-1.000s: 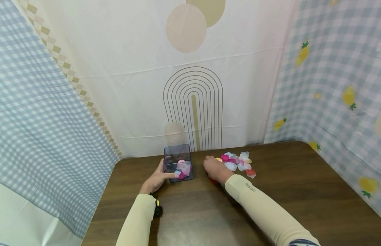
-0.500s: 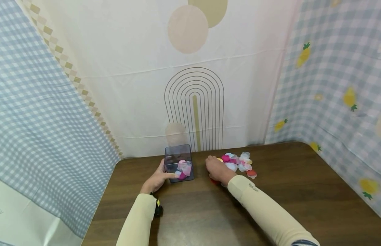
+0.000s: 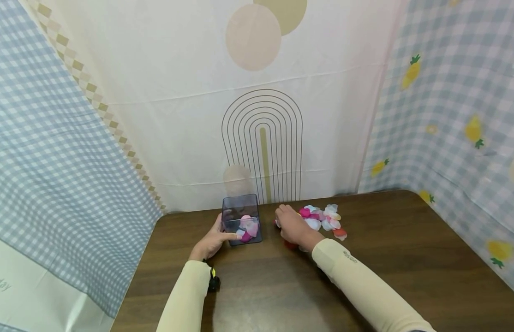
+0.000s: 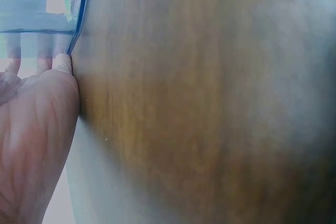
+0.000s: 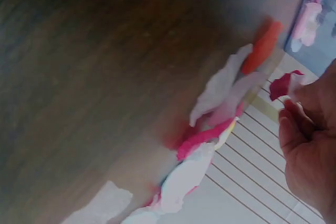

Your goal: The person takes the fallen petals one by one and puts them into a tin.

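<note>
A see-through bluish box (image 3: 239, 205) stands near the table's back edge, with pink, white and magenta artificial petals (image 3: 249, 227) inside. My left hand (image 3: 211, 240) grips its left side, thumb across the front; through the clear wall in the left wrist view, fingers (image 4: 44, 56) show behind. Right of the box, my right hand (image 3: 293, 224) pinches a dark red petal (image 5: 282, 85) with a paler one against it. Beside that hand lies a loose heap of white, pink and magenta petals (image 3: 313, 224), partly hidden by it.
The brown wooden table (image 3: 257, 286) meets a white printed curtain (image 3: 190, 138) at the back. Checked cloths hang at both sides. An orange-red petal (image 3: 340, 234) lies at the heap's right front. A black wrist device (image 3: 213, 282) hangs by the left sleeve.
My right hand has shifted slightly up and back, and petals now show at its fingertips. The left hand keeps its grip on the box.
</note>
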Tool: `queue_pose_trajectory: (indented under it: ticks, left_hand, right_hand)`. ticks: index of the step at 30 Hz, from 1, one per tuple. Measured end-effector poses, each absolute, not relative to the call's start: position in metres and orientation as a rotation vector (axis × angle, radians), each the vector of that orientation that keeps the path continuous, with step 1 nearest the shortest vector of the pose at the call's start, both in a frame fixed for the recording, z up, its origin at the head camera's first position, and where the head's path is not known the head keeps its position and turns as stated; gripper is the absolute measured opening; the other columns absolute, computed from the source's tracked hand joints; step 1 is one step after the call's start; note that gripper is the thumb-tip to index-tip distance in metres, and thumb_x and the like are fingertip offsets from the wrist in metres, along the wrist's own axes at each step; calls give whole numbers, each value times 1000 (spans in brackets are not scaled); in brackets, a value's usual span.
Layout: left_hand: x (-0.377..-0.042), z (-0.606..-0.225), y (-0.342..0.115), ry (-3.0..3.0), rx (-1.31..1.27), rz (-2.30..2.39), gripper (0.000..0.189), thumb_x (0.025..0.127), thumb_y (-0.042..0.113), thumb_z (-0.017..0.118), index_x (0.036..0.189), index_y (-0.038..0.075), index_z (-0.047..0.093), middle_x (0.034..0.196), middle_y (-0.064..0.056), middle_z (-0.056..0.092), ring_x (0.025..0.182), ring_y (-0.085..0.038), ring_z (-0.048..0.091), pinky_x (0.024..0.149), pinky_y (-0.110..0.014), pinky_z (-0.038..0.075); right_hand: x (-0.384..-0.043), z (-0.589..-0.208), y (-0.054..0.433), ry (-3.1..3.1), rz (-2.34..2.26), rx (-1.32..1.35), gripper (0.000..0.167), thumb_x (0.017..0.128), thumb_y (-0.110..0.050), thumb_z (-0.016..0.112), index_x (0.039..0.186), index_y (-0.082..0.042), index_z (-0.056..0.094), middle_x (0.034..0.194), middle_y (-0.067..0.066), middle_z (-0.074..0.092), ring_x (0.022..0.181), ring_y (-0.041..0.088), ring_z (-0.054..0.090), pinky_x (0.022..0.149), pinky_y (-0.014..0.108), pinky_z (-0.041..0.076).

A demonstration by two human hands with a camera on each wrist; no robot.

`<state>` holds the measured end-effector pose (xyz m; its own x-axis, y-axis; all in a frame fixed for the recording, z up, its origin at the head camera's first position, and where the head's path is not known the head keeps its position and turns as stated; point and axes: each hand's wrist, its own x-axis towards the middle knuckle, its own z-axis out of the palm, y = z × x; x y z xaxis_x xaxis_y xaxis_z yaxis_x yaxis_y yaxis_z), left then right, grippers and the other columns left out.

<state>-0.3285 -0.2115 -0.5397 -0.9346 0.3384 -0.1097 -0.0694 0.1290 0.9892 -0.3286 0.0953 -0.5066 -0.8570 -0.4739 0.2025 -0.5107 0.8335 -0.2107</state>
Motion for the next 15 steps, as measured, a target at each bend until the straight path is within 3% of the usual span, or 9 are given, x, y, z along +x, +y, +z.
queue_pose_trajectory:
  ticks: [9, 15]
  left_hand:
    - [-329, -540, -211, 2094, 258, 1876, 109, 86, 5, 86, 167, 25, 17, 177, -6, 23, 166, -30, 14, 136, -59, 8]
    - [-329, -542, -212, 2086, 255, 1880, 109, 86, 5, 86, 168, 23, 15, 177, -8, 23, 166, -32, 15, 136, -60, 8]
  right_hand:
    - [-321, -486, 87, -2748, 631, 755, 7, 102, -2, 61, 100, -8, 58, 97, 5, 59, 96, 22, 53, 89, 38, 53]
    - [-306, -471, 73, -2566, 725, 838, 8, 105, -3, 58, 98, -8, 56, 92, 5, 57, 89, 20, 49, 80, 35, 47]
